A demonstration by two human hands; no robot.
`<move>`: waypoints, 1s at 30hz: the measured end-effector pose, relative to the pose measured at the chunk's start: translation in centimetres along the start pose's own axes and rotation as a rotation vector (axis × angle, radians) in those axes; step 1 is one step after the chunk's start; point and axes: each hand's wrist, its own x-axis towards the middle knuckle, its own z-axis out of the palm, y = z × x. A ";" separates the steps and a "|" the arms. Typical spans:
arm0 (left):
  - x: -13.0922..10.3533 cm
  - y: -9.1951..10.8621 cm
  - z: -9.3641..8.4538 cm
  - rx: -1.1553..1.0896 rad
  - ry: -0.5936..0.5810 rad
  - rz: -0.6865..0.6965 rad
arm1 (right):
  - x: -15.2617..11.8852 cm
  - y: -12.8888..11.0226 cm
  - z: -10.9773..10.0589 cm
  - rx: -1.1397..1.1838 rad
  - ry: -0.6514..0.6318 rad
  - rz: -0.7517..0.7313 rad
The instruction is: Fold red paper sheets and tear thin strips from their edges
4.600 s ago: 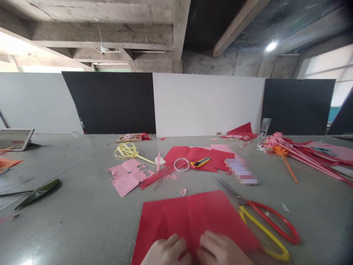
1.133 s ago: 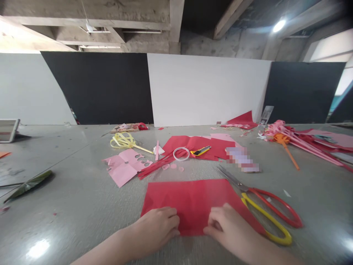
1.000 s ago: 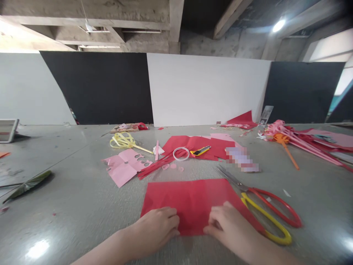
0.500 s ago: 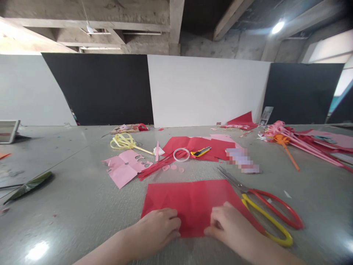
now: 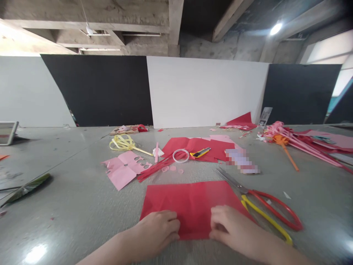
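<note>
A red sheet of paper (image 5: 193,200) lies on the grey table in front of me, its near edge towards my body. My left hand (image 5: 162,224) is closed at that near edge, with its fingers curled over the paper and the thumb at the border. Across from it, my right hand (image 5: 224,224) pinches the same edge further right, thumb and fingers bent together. Just right of the sheet rest large scissors (image 5: 264,202) with one red and one yellow handle. My right forearm covers part of the yellow handle.
Beyond the sheet are stacked red paper (image 5: 176,143), a yellow utility knife (image 5: 200,152), a white ring (image 5: 181,156) and cut pink paper (image 5: 125,169). Yellow strips (image 5: 124,142) lie left, pink streamers (image 5: 298,141) right. A dark green leaf-like piece (image 5: 30,188) is far left.
My right hand has shifted slightly right along the near edge of the red paper, and its forearm now covers more of the yellow scissor handle. My left hand stays nearly in place.
</note>
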 end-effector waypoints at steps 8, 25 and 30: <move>0.0 0.2 -0.5 -0.011 -0.026 0.018 | 0.1 -0.2 0.1 -0.005 0.026 0.066; 0.4 0.5 -1.0 -0.056 -0.068 -0.092 | 0.2 -0.2 0.0 0.002 0.058 0.195; 0.4 0.6 -1.2 -0.057 -0.069 -0.076 | 0.2 -0.3 -0.2 0.001 0.046 0.208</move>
